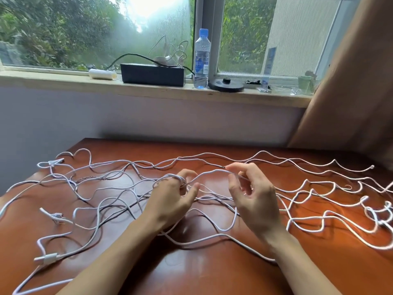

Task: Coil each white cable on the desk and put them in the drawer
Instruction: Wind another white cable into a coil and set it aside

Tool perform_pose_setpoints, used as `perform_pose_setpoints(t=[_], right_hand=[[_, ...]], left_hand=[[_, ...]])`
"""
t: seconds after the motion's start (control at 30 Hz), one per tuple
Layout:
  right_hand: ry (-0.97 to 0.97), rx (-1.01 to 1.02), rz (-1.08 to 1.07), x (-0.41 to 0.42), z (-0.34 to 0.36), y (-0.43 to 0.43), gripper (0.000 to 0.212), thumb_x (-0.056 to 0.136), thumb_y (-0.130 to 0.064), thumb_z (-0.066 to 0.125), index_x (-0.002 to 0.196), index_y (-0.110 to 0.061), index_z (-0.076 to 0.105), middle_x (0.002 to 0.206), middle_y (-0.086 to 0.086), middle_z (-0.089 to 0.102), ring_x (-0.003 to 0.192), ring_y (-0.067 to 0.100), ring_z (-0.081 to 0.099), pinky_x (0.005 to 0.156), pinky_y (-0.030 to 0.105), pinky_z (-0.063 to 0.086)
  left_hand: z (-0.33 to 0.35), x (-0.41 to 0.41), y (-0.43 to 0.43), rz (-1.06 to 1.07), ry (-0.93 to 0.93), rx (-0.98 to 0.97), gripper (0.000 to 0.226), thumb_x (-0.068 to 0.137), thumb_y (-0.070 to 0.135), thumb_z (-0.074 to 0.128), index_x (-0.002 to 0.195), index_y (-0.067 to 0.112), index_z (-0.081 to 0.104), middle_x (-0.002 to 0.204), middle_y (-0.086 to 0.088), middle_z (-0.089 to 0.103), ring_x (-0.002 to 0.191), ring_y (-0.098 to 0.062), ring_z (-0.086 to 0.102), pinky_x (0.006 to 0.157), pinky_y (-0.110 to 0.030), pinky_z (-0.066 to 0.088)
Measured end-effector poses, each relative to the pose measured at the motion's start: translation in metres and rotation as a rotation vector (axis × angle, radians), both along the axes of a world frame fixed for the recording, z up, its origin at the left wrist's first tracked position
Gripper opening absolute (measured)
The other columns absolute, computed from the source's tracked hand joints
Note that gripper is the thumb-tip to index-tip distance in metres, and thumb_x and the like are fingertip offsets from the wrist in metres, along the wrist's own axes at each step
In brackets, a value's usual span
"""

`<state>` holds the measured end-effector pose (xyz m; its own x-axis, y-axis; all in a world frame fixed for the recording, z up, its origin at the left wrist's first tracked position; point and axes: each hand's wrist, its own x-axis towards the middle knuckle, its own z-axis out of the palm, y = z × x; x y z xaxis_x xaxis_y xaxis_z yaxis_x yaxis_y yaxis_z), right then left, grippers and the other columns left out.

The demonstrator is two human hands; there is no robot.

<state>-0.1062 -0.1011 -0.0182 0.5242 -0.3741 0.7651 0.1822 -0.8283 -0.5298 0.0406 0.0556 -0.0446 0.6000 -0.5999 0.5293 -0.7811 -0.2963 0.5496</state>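
Head view: white cable (212, 171) around left hand (170, 201), pinched by right hand (253, 194).

One head-worn camera looks forward and down, close over the desk (212, 273), facing the window (95, 28).

Left hand (170, 201) is holding a white cable (209, 172) looped round its fingers; right hand (255, 196) is pinching that cable above the desk (202, 273).

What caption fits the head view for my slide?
White cable looped round the left hand and pinched by the right hand, above a wooden desk strewn with more cables.
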Motion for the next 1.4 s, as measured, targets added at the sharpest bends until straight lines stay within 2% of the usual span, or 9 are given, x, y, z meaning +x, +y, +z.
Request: perform_pose_setpoints(t=[0.13, 0.23, 0.43, 0.57, 0.67, 0.9, 1.1, 1.23, 1.4], right_hand=[[-0.023, -0.031, 0.018, 0.002, -0.002, -0.001, 0.025, 0.097, -0.007, 0.063, 0.119, -0.017, 0.065, 0.102, -0.009, 0.062, 0.079, 0.015, 0.059, 0.071, 0.021, 0.049], [-0.049, 0.005, -0.017, 0.002, -0.002, -0.002, 0.022, 0.098, -0.015, 0.062, 0.119, -0.020, 0.066, 0.100, -0.018, 0.059, 0.077, 0.014, 0.057, 0.066, 0.017, 0.047], [-0.062, 0.120, -0.173, -0.002, 0.001, -0.002, 0.029, 0.089, -0.046, 0.072, 0.111, -0.028, 0.065, 0.071, -0.012, 0.059, 0.067, 0.012, 0.059, 0.062, 0.032, 0.051], [0.050, 0.178, -0.166, -0.001, -0.001, -0.007, 0.037, 0.082, -0.066, 0.069, 0.097, -0.032, 0.067, 0.065, -0.010, 0.061, 0.065, 0.010, 0.062, 0.062, 0.036, 0.053], [0.200, 0.181, -0.098, 0.001, -0.004, -0.007, 0.039, 0.079, -0.069, 0.062, 0.092, -0.033, 0.070, 0.074, -0.015, 0.066, 0.077, -0.003, 0.062, 0.066, 0.017, 0.047], [0.351, 0.199, 0.069, 0.003, -0.009, -0.005, 0.005, 0.093, -0.035, 0.070, 0.092, -0.030, 0.068, 0.083, -0.008, 0.070, 0.069, -0.007, 0.062, 0.054, 0.004, 0.042], [0.177, 0.349, 0.173, 0.005, -0.011, -0.003, 0.013, 0.095, -0.016, 0.067, 0.101, -0.027, 0.064, 0.085, -0.006, 0.067, 0.082, 0.013, 0.063, 0.079, 0.030, 0.052], [-0.021, 0.429, 0.152, 0.006, -0.006, -0.002, 0.011, 0.097, -0.014, 0.065, 0.102, -0.023, 0.061, 0.085, 0.000, 0.064, 0.079, 0.030, 0.063, 0.073, 0.039, 0.056], [0.009, 0.252, 0.055, 0.004, -0.007, -0.005, 0.010, 0.090, -0.019, 0.075, 0.091, -0.027, 0.069, 0.074, -0.009, 0.063, 0.058, 0.013, 0.050, 0.056, 0.031, 0.046]], left_hand=[[0.006, -0.002, 0.002, 0.048, -0.034, -0.014, 0.029, 0.092, 0.054, 0.050, 0.069, 0.039, 0.057, 0.052, 0.010, 0.054, 0.048, -0.006, 0.047, 0.054, -0.030, 0.033], [0.007, -0.006, 0.002, 0.021, -0.063, 0.023, 0.028, 0.093, 0.057, 0.049, 0.066, 0.052, 0.054, 0.060, 0.001, 0.057, 0.051, -0.012, 0.047, 0.055, -0.032, 0.037], [0.006, -0.005, -0.001, 0.057, -0.019, 0.044, 0.064, 0.092, 0.065, 0.035, 0.058, 0.016, 0.056, 0.052, 0.004, 0.056, 0.057, -0.015, 0.055, 0.060, -0.037, 0.046], [0.010, -0.014, 0.000, -0.178, 0.297, -0.091, 0.065, 0.096, 0.055, 0.034, 0.052, 0.017, 0.064, 0.040, 0.006, 0.038, 0.043, -0.006, 0.038, 0.054, -0.028, 0.031], [0.015, -0.021, -0.004, -0.336, 0.611, -0.244, 0.067, 0.094, 0.050, 0.032, 0.052, 0.005, 0.060, 0.041, 0.005, 0.023, 0.041, -0.009, 0.021, 0.046, -0.020, 0.020], [0.023, -0.015, -0.003, -0.482, 1.098, -0.443, 0.056, 0.086, 0.045, 0.035, 0.043, 0.009, 0.043, 0.039, 0.005, 0.024, 0.038, -0.010, 0.015, 0.044, -0.022, 0.006], [0.025, -0.008, 0.000, -0.570, 1.338, -0.732, 0.052, 0.089, 0.033, 0.034, 0.042, 0.011, 0.039, 0.038, 0.005, 0.017, 0.043, -0.013, 0.005, 0.048, -0.026, 0.005], [0.031, -0.011, 0.003, -0.588, 1.421, -0.875, 0.055, 0.097, 0.029, 0.027, 0.045, 0.013, 0.035, 0.047, -0.001, 0.006, 0.044, -0.016, 0.004, 0.048, -0.027, 0.006], [0.032, -0.006, 0.007, -0.635, 1.536, -1.019, 0.050, 0.100, 0.028, 0.027, 0.052, 0.017, 0.037, 0.043, 0.002, 0.018, 0.045, -0.015, 0.006, 0.044, -0.028, 0.011]])
